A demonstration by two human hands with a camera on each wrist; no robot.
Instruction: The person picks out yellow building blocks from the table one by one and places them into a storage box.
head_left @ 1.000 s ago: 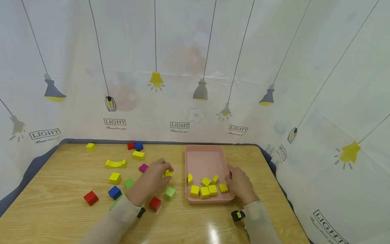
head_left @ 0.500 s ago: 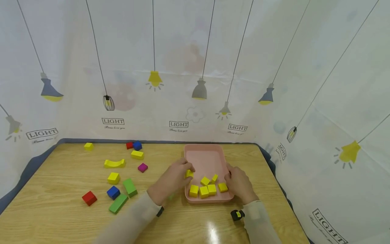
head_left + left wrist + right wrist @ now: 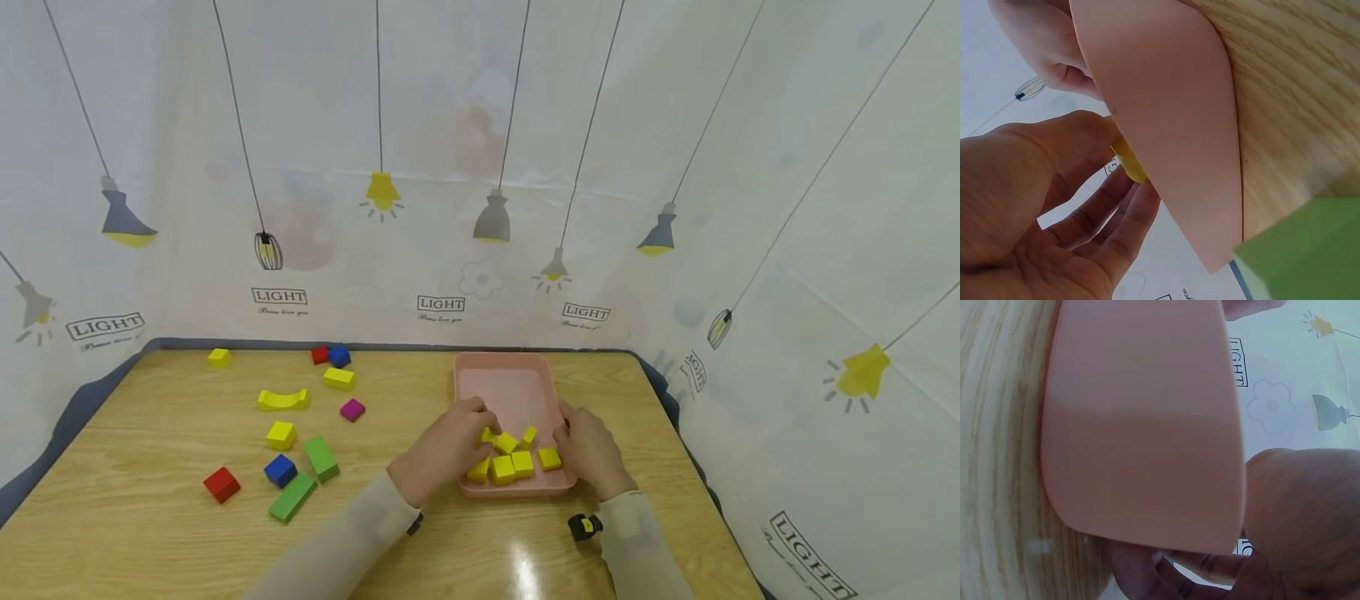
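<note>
In the head view my left hand (image 3: pixel 450 446) reaches over the left side of a pink tray (image 3: pixel 517 392). Its thumb and fingers pinch a yellow block (image 3: pixel 1130 162), partly hidden behind the tray wall in the left wrist view. Several yellow blocks (image 3: pixel 503 470) lie in the near half of the tray, some of them covered by this hand. At the tray's right side, my right hand (image 3: pixel 592 450) grips the rim. The right wrist view has its thumb (image 3: pixel 1304 506) at the rim and its fingers by the outer wall.
Left on the wooden table are yellow blocks (image 3: pixel 281 436), a curved yellow block (image 3: pixel 283 400), green blocks (image 3: pixel 292 498), blue blocks (image 3: pixel 281 471), red blocks (image 3: pixel 222 484) and a magenta block (image 3: pixel 352 410). A light green block (image 3: pixel 1310 256) stands near the tray. A printed cloth (image 3: pixel 337 208) hangs behind.
My left hand has carried the yellow block rightward from the table, over the rim and into the tray area. The right hand has stayed on the tray's side.
</note>
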